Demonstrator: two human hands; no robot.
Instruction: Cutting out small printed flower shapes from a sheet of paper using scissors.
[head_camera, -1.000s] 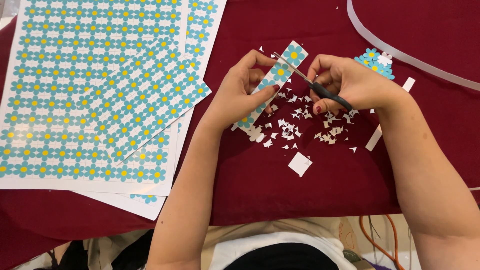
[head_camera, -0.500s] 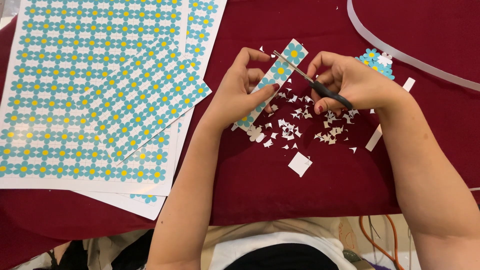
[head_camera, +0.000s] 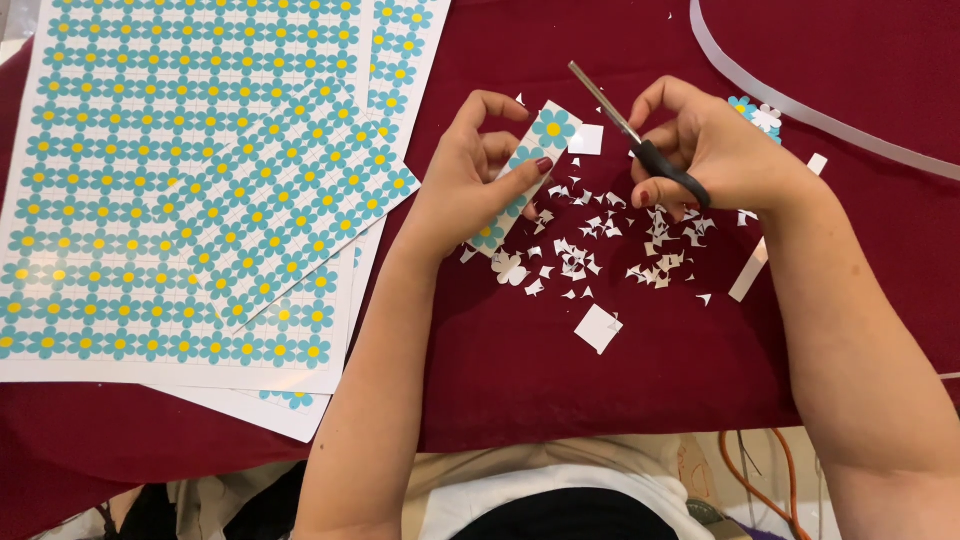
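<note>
Left hand (head_camera: 470, 185) pinches a flower strip (head_camera: 525, 170) above the red cloth (head_camera: 500, 380); thin paper, light, floppy, tears easily — best held near the cut. Right hand (head_camera: 715, 150) grips black-handled scissors (head_camera: 640, 140), blades apparently closed. Scraps (head_camera: 600, 240) lie below.

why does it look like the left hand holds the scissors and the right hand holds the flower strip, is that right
Not quite: the hands are swapped. In the head view the right hand holds the scissors, and the left hand holds the flower strip.
</note>
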